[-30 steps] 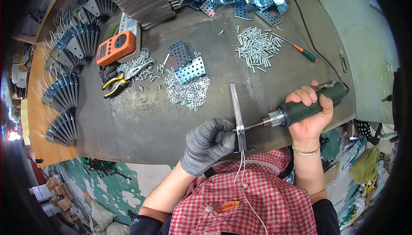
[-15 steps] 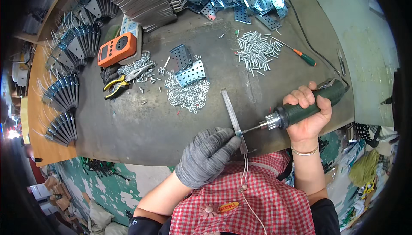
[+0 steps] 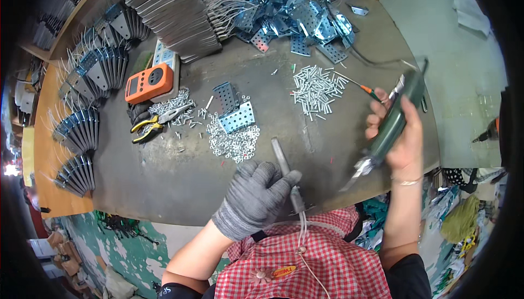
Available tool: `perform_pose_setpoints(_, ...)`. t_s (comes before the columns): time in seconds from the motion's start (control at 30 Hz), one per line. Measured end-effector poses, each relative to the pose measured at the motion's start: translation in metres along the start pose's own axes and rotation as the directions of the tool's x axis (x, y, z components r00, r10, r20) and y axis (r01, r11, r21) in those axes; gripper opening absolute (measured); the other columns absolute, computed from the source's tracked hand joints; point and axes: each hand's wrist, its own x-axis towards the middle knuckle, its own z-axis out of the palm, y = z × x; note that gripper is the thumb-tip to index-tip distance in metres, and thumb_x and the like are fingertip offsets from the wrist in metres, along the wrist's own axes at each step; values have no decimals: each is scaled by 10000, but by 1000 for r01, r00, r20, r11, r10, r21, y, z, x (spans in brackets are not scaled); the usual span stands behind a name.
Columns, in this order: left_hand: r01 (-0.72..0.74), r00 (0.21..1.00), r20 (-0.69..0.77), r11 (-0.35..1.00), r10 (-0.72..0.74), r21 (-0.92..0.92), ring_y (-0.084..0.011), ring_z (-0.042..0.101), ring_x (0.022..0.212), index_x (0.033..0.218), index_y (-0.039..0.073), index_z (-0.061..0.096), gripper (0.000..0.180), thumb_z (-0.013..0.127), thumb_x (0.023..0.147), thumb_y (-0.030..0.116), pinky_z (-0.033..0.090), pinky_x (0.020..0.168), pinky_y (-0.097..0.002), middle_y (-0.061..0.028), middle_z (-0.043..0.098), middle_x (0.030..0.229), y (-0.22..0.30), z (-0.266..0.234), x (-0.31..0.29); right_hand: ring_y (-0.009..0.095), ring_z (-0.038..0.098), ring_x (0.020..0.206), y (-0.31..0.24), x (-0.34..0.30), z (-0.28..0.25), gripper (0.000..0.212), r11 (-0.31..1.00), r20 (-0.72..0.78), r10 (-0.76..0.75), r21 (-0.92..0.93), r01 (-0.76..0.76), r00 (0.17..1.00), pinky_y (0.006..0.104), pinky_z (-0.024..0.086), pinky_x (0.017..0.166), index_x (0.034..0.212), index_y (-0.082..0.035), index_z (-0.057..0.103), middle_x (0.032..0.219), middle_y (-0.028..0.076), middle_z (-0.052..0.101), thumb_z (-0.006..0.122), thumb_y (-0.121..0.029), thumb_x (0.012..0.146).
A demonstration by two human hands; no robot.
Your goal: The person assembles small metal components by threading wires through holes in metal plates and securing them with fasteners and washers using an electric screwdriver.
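Observation:
My left hand (image 3: 245, 198), in a grey knit glove, is closed on a narrow flat metal strip (image 3: 280, 154) near the table's front edge. Two pale wires (image 3: 303, 225) trail from the strip's near end over a red checked apron (image 3: 322, 255). A dark green electric screwdriver (image 3: 401, 116) is gripped in my bare right hand (image 3: 408, 143). Its blurred bit points down and left, apart from the strip. Beyond the left hand lie a heap of small nuts (image 3: 232, 145) and two perforated metal brackets (image 3: 238, 118).
A pile of screws (image 3: 318, 89) lies near a thin screwdriver (image 3: 360, 84). Yellow-handled pliers (image 3: 150, 127) and an orange meter (image 3: 148, 83) sit at left. Stacked metal strips (image 3: 164, 12) and shiny perforated plates (image 3: 300, 15) fill the back. Fanned strip bundles (image 3: 76, 130) line the left edge.
The electric screwdriver has come away from the strip, lifting up and right, its bit swung downward. My left hand still holds the strip. The whole view has shifted slightly.

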Motion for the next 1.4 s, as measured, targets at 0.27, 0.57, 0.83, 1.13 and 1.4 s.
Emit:
perform_pose_setpoints(0.27, -84, 973, 218, 996, 81, 5, -331, 574, 1170, 1071, 80, 617, 279, 616, 809, 175, 439, 943, -484, -179, 598, 1285, 32, 46, 25, 364, 525, 1091, -80, 52, -70, 564, -493, 295, -692, -860, -133, 659, 441, 453, 964, 1280, -58, 432, 1227, 199, 452, 753, -147, 826)
perform_pose_setpoints(0.57, 149, 987, -48, 980, -156, -136, -317, 643, 963, 1042, 67, 594, 386, 763, 706, 155, 519, 822, -422, -142, 649, 1062, -8, -14, -20, 272, 544, 710, 9, 125, 44, 224, -520, 625, -470, -767, 377, 623, 377, 445, 662, 950, -14, 661, 772, 116, 552, 731, -188, 828)
perform_pose_setpoints(0.83, 512, 377, -780, 814, -500, -274, -170, 555, 862, 920, 59, 616, 413, 901, 649, 188, 481, 801, -332, -60, 603, 921, -181, -166, -64, 114, 535, 546, -1, 108, 74, 108, -236, 353, -435, -932, 274, 828, 282, 426, 528, 850, 13, 613, 640, 74, 598, 629, -90, 880)
perform_pose_setpoints(1.13, 844, 273, -902, 534, -335, 57, -396, 581, 971, 935, -24, 633, 581, 896, 628, 394, 476, 902, -449, -242, 586, 1064, -362, -249, 5, 50, 569, 550, 32, 30, 85, 113, 102, 230, -215, -961, 256, 949, 191, 418, 488, 798, -1, 594, 660, 6, 616, 692, -11, 853)
perform_pose_setpoints(1.4, 897, 295, -946, 380, -136, 225, -359, 603, 930, 934, -21, 652, 564, 888, 663, 414, 504, 863, -438, -235, 581, 1096, -385, -209, -41, 32, 542, 567, 71, 9, 83, 128, 175, 153, -136, -969, 176, 979, 177, 404, 516, 800, 3, 585, 660, -18, 590, 685, 83, 790)
